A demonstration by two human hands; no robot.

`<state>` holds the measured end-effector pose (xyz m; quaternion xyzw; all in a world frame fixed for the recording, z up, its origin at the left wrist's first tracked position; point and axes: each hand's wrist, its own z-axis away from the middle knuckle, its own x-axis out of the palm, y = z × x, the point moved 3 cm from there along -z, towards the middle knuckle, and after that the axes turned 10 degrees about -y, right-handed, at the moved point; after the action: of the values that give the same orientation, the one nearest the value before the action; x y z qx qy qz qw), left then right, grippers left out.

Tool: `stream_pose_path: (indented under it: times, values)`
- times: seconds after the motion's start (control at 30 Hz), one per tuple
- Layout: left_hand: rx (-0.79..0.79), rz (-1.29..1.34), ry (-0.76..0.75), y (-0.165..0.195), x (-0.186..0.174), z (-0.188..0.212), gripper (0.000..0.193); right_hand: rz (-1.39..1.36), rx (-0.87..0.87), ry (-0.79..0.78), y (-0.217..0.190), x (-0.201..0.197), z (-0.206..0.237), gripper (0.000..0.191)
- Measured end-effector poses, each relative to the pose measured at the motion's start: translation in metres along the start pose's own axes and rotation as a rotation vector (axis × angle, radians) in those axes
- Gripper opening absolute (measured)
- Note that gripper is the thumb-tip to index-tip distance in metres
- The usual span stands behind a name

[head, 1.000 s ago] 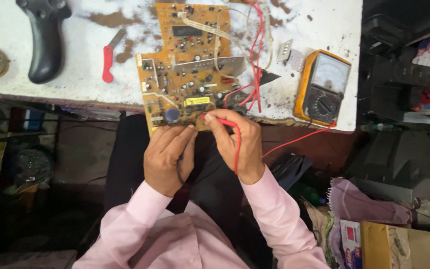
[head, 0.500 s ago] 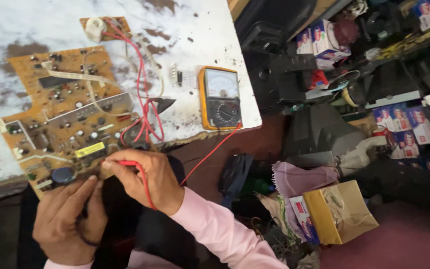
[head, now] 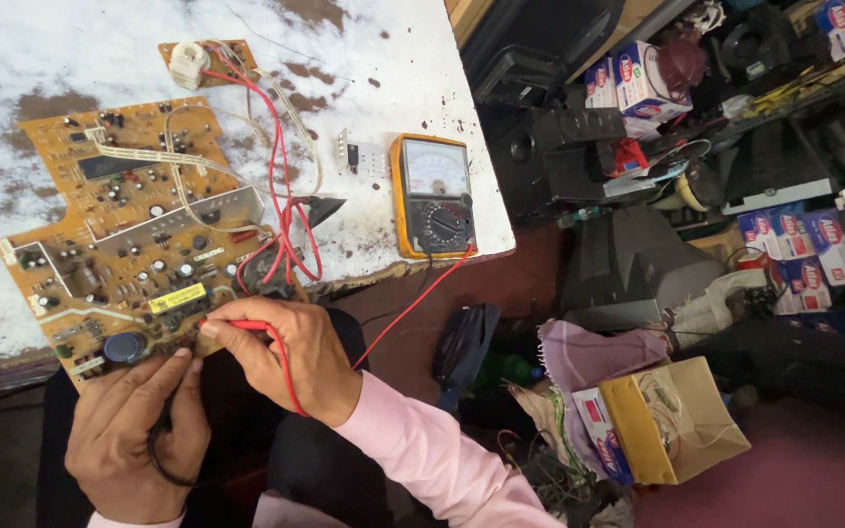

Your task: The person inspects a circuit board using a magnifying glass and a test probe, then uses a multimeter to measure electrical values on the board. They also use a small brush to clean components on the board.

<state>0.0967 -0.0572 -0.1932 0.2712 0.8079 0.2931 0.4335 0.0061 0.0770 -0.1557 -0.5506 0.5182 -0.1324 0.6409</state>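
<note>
Head view, 1 frame. Large orange circuit board (head: 124, 244) lies component side up on the white, stained counter (head: 383, 59), its near edge overhanging the counter's front edge toward the person. Right hand (head: 286, 357) sits at the board's near edge, just right of the left hand; its grip is closed on a red test probe (head: 237, 325), fingers and thumb pinched together around the shaft, probe lying roughly level with its tip pointing left onto the board near a yellow label (head: 176, 298). Red lead (head: 413, 303) runs from this hand up and right to an analog multimeter (head: 432, 196) with an orange-yellow case, which lies flat on the counter near its right front corner, well apart from the hand. Left hand (head: 139, 435) is below the board's near-left corner, fingers curled together, fingertips touching the board edge just under a blue cylindrical capacitor (head: 124, 346); a black lead (head: 163, 460) loops across the palm, so this grip is closed on the lead, though a black probe tip cannot be made out. Both hands thus meet the same near edge of the board, the board lying above and ahead of both grips. A bundle of red wires (head: 281, 196) crosses the board's right side up to a small second board (head: 209, 61) carrying a white round part. Pink sleeve (head: 432, 460) covers the right forearm. Right of the counter: stacked boxes (head: 804, 259) and a yellow carton (head: 672, 420) on the floor.
</note>
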Motion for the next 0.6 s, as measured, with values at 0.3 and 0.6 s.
stream_pose_path:
  times: [0.3, 0.6]
  values:
    - [-0.034, -0.019, -0.007, 0.0053, -0.0019, -0.0042, 0.018, 0.014, 0.015, -0.001, 0.0010, 0.0006, 0.0011, 0.016]
    - [-0.029, -0.012, -0.013, 0.0026, -0.0034, -0.0040, 0.016, 0.021, 0.028, 0.015, 0.0006, 0.0030, 0.0003, 0.015]
